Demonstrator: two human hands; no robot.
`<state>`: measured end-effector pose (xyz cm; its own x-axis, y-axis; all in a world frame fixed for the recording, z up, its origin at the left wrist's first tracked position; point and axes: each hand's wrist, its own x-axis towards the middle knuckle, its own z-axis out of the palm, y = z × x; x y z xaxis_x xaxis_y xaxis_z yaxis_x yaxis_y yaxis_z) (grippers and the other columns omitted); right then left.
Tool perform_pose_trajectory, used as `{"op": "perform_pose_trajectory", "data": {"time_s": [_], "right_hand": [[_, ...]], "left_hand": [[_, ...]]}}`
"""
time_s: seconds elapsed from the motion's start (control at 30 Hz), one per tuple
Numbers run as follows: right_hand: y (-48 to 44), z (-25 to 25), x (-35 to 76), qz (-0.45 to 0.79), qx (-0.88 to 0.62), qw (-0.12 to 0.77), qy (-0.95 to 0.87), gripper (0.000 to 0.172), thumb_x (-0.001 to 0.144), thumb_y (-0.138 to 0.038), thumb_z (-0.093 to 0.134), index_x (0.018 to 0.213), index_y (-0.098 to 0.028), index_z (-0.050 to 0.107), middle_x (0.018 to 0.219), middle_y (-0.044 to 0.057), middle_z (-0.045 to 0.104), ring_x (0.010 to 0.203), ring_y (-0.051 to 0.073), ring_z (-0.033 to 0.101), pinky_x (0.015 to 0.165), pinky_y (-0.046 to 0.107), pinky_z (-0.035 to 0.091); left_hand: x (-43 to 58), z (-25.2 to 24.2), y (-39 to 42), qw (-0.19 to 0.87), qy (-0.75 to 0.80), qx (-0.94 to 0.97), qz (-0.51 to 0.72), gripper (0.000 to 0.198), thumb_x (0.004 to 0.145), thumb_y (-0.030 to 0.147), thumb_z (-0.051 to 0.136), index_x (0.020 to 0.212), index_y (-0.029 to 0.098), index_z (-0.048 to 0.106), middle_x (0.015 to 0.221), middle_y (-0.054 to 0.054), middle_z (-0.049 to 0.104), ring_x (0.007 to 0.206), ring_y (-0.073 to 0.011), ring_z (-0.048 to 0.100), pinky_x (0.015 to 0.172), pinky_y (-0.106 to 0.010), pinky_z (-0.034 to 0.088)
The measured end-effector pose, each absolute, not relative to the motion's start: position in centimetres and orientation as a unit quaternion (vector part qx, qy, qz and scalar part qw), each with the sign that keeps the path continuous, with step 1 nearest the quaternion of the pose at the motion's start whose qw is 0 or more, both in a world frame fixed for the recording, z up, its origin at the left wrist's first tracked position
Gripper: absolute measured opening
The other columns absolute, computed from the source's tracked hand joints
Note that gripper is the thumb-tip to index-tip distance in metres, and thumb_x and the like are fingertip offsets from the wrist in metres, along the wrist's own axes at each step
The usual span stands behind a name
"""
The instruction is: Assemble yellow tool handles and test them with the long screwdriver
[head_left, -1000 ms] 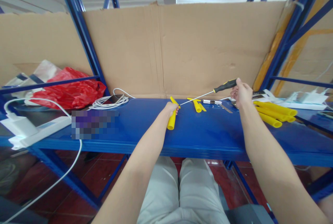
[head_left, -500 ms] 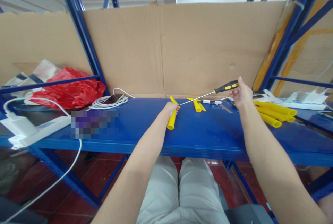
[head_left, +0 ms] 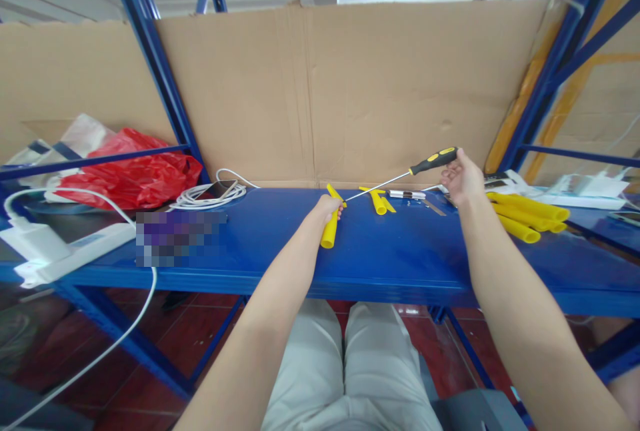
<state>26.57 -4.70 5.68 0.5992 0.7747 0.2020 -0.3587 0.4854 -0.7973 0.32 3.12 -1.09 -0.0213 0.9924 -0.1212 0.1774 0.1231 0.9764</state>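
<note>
My left hand (head_left: 327,207) is closed round a yellow tube (head_left: 330,231) that rests on the blue shelf (head_left: 390,257). My right hand (head_left: 464,177) grips the black-and-yellow handle of a long screwdriver (head_left: 434,159). Its thin metal shaft slants down to the left, and the tip meets the upper end of the tube by my left fingers. Just past the tip, another short yellow tube piece (head_left: 379,202) lies on the shelf.
A pile of yellow tubes (head_left: 527,216) lies right of my right hand. A small metal tool (head_left: 407,195) lies behind. Coiled white cable with a phone (head_left: 213,193), a red plastic bag (head_left: 135,171) and a white power strip (head_left: 75,247) sit left. Cardboard (head_left: 350,91) backs the shelf.
My right hand has raised the screwdriver handle slightly, tilting the shaft a little steeper. My left hand and the tube have stayed put.
</note>
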Motion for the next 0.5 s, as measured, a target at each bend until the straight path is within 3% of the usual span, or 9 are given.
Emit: {"op": "perform_pose_trajectory", "data": {"time_s": [0.2, 0.33, 0.5], "right_hand": [[-4.7, 5.6, 26.7, 0.357, -0.372, 0.807, -0.288, 0.045, 0.091, -0.033, 0.056, 0.058, -0.023, 0.028, 0.042, -0.007, 0.032, 0.035, 0.009, 0.033, 0.034, 0.019, 0.030], [-3.8, 5.1, 27.3, 0.307, -0.367, 0.821, -0.313, 0.050, 0.087, -0.040, 0.067, 0.061, -0.024, 0.028, 0.041, -0.010, 0.025, 0.033, 0.008, 0.029, 0.033, 0.019, 0.030], [-3.7, 5.0, 27.5, 0.303, -0.371, 0.812, -0.335, 0.048, 0.084, -0.047, 0.072, 0.062, -0.023, 0.036, 0.042, -0.009, 0.038, 0.034, 0.010, 0.042, 0.034, 0.021, 0.034]], "left_hand": [[0.4, -1.0, 3.0, 0.479, 0.577, 0.507, 0.425, 0.020, 0.089, 0.021, 0.069, 0.072, 0.015, 0.060, 0.040, 0.000, 0.044, 0.055, -0.0146, 0.052, 0.055, -0.028, 0.044], [0.5, -0.9, 2.9, 0.478, 0.580, 0.505, 0.424, 0.020, 0.090, 0.020, 0.067, 0.073, 0.014, 0.061, 0.039, 0.000, 0.043, 0.057, -0.0151, 0.052, 0.057, -0.029, 0.045], [0.4, -0.8, 2.9, 0.479, 0.580, 0.503, 0.426, 0.021, 0.090, 0.022, 0.067, 0.072, 0.015, 0.061, 0.040, -0.001, 0.044, 0.057, -0.0160, 0.053, 0.056, -0.029, 0.045]]}}
